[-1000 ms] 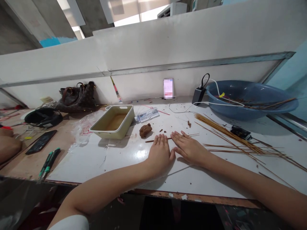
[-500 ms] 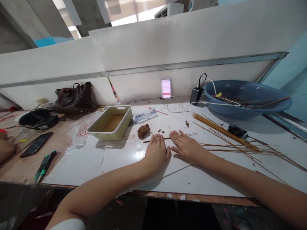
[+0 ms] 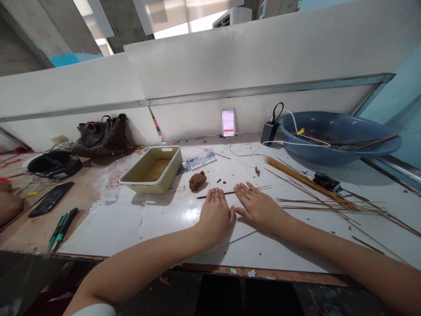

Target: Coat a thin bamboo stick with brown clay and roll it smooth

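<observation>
My left hand (image 3: pixel 215 217) lies flat, palm down, over a thin stick coated in brown paste (image 3: pixel 229 192). Beside it my right hand (image 3: pixel 258 205) is also flat on the same stick, with fingers stretched out. The coated end pokes out left of my left fingers, while the thin bare end shows beyond my right hand. Just behind my left hand sits a brown lump of dough-like paste (image 3: pixel 197 181), with small crumbs to its right. A bundle of thin yellowish sticks (image 3: pixel 304 180) lies right of my right hand, several of them loose.
A pale rectangular basin (image 3: pixel 171 173) holds brownish water, with a clear plastic bottle (image 3: pixel 200 159) beside it. At right stands a large blue basin (image 3: pixel 315 151) near a dark power bank (image 3: pixel 269 131). Cutters (image 3: pixel 61 230), a phone (image 3: pixel 51 199) and another person's hand (image 3: pixel 9 199) are at left.
Both hands remain flat on the coated stick and have shifted very slightly. The whole view has moved down a little. A dark thin stick shows more fully near my right forearm.
</observation>
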Demonstrator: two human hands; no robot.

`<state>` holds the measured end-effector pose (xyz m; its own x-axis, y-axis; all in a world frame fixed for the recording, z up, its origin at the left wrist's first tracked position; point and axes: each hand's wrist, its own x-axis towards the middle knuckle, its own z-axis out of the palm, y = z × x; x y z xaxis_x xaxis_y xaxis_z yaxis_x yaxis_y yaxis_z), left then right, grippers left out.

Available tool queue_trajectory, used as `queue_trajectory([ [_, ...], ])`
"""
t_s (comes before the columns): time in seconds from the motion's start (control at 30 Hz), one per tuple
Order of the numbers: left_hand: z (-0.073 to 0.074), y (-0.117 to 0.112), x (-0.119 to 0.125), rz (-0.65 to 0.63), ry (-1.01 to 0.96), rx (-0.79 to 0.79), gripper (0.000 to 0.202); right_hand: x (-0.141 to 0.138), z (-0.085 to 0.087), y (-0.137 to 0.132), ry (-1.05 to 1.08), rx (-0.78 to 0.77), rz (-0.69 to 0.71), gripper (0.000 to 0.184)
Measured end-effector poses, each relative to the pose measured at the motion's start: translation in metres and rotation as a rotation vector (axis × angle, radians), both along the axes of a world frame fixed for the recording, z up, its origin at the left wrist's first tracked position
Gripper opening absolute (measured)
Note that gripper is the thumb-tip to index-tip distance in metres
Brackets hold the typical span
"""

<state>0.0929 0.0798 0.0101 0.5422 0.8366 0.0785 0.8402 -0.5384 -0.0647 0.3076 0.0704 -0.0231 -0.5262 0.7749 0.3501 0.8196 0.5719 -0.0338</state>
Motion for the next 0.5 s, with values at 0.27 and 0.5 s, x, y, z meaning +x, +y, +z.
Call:
queue_trajectory([
  [0.27,-0.006,0.001,-0.002,-0.001,0.026,0.048,0.072,-0.003,-0.005,-0.008,0.017,-0.031,-0.049,0.082],
  [0.5,-0.002,0.0,-0.002,-0.008,0.022,0.054,0.073,0.005,0.005,-0.004,-0.037,-0.036,0.01,0.072],
])
